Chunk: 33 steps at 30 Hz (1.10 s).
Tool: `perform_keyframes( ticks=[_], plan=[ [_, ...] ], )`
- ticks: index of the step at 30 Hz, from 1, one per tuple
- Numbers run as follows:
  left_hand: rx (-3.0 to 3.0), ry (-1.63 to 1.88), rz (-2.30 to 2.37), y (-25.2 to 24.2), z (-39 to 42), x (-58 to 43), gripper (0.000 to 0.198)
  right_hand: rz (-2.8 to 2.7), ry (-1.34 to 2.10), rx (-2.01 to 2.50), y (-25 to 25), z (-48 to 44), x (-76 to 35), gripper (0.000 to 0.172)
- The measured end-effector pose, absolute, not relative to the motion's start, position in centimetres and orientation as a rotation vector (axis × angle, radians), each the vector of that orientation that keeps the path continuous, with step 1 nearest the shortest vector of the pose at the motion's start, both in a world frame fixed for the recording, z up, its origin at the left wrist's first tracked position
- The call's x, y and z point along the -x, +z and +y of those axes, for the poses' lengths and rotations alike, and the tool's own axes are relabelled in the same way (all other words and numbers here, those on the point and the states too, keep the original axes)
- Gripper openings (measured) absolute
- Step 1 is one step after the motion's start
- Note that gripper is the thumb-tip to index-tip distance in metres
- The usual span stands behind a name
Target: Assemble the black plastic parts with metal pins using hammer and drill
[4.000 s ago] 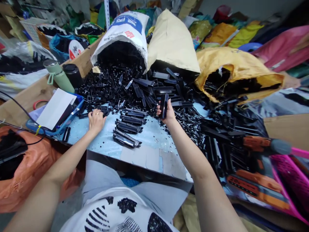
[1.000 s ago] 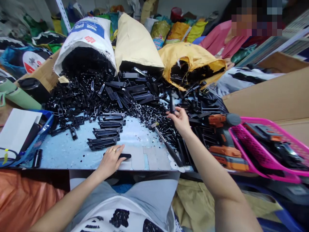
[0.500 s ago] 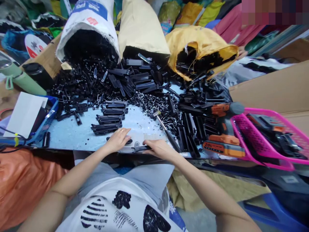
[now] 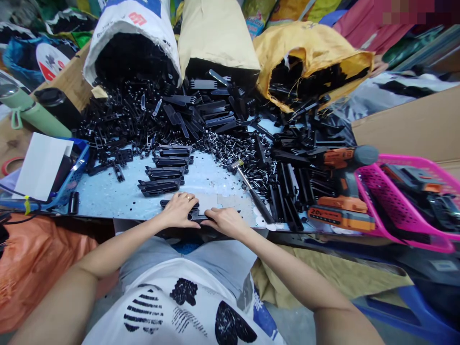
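Observation:
Near the front edge of the blue tabletop, my left hand is closed over a black part, its thumb toward my right hand. My right hand is closed on the same part's right side, with the fingertips close to my left thumb. Both hands cover much of the part. Another black piece shows at the left of my left hand. Several assembled black parts lie in a column just beyond it. A hammer rests to the right of a metal plate.
Loose black parts and a heap of small pins cover the back. Open sacks stand behind. An orange drill and a pink basket are at right, a blue basket at left. Another person's hand shows behind.
My right hand has moved left with the black part, up against my left hand. My left hand has closed over the part. The view has shifted slightly.

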<state>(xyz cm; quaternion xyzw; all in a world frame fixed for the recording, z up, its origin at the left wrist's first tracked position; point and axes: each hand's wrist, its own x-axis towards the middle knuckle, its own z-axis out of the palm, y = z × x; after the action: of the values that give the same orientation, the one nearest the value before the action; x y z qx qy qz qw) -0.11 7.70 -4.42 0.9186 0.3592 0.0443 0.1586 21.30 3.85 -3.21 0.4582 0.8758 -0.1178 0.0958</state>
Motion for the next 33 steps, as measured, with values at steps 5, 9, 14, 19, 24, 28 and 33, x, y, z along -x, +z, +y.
perform_keyframes(
  ticks=[5,9,14,19,24,28,33],
  plan=[
    [-2.597,0.24,1.078,-4.4,7.6,0.4,0.066,2.658,-0.163,-1.43,-2.7,3.2,-20.7,0.041],
    [-2.579,0.345,1.076,-4.5,7.3,0.9,0.054,2.742,0.025,-1.38,-1.7,3.2,-20.2,0.035],
    [-2.602,0.552,1.032,-5.2,7.3,1.2,0.043,2.775,0.087,-1.306,-0.2,4.2,-19.9,0.032],
    [-2.602,0.547,1.096,-5.6,7.3,0.8,0.045,2.812,0.115,-1.249,-0.2,4.7,-20.4,0.034],
    [-2.64,0.226,0.955,-4.9,7.5,-0.2,0.052,2.939,0.08,-1.225,-2.8,4.8,-22.6,0.04],
    [-2.613,0.195,0.888,-4.1,12.2,-4.2,0.052,3.009,-0.021,-1.333,-5.3,4.5,-24.3,0.039],
    [-2.438,0.263,1.55,-3.9,23.2,-10.2,0.043,2.951,-0.213,-1.371,-5.9,3.8,-24.4,0.04]
  ],
)
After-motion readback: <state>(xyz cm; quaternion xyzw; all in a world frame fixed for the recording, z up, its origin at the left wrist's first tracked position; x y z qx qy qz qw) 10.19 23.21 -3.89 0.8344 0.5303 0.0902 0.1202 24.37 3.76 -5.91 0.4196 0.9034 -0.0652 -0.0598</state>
